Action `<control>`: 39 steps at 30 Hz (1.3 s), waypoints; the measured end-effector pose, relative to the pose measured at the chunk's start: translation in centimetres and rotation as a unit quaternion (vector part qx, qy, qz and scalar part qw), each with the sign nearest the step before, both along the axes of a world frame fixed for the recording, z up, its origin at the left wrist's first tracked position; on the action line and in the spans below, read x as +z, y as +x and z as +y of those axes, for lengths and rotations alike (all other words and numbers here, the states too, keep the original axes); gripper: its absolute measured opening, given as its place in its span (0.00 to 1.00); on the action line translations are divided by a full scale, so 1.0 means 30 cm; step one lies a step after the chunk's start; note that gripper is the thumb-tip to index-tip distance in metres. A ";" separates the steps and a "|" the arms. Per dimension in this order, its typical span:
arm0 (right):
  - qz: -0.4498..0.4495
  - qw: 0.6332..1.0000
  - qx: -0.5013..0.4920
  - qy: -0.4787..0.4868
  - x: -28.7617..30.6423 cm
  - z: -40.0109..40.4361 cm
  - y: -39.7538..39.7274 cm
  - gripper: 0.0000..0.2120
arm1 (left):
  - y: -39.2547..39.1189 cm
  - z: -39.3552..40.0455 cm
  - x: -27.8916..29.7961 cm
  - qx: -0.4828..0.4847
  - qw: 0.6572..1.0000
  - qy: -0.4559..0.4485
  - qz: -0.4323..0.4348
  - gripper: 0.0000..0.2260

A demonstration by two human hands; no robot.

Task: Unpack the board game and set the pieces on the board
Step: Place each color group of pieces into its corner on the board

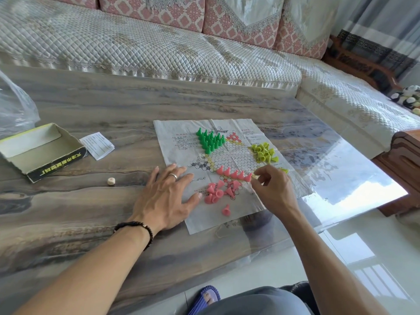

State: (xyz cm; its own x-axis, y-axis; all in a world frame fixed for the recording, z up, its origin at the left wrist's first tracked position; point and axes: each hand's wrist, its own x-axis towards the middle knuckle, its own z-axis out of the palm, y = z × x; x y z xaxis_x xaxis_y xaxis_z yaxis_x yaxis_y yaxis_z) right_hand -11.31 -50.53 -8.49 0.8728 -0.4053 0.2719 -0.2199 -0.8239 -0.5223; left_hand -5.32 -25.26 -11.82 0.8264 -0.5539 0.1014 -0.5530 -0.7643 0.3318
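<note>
A paper game board (229, 158) printed with a hexagon grid lies flat on the table. Green cone pieces (209, 139) stand grouped at its far left. Yellow-green pieces (264, 152) lie bunched at its right. A row of pink pieces (234, 173) stands upright across the near part, with loose pink pieces (218, 193) tumbled below it and one (226, 210) apart. My left hand (169, 196) presses flat on the board's left edge, fingers spread. My right hand (272, 187) has its fingertips pinched at the right end of the pink row, on a piece I can barely see.
The open game box (38, 153) sits at the left with a folded leaflet (97, 145) beside it and a small wooden die (111, 181) in front. A clear plastic bag (13, 110) lies far left. A quilted sofa (159, 48) runs behind the table.
</note>
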 end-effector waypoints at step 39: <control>0.028 0.992 0.119 -0.021 0.043 0.113 0.066 0.05 | -0.002 0.003 0.004 0.001 1.000 -0.004 0.006 0.28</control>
State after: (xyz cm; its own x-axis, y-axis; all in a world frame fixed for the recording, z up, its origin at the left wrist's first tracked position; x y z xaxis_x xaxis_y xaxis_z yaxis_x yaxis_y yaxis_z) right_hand -9.32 -47.14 -7.20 0.9564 -0.1758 0.2333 -0.0445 -0.8770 -0.4784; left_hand -5.38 -25.18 -11.71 0.8286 -0.5516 0.0959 -0.5475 -0.7625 0.3448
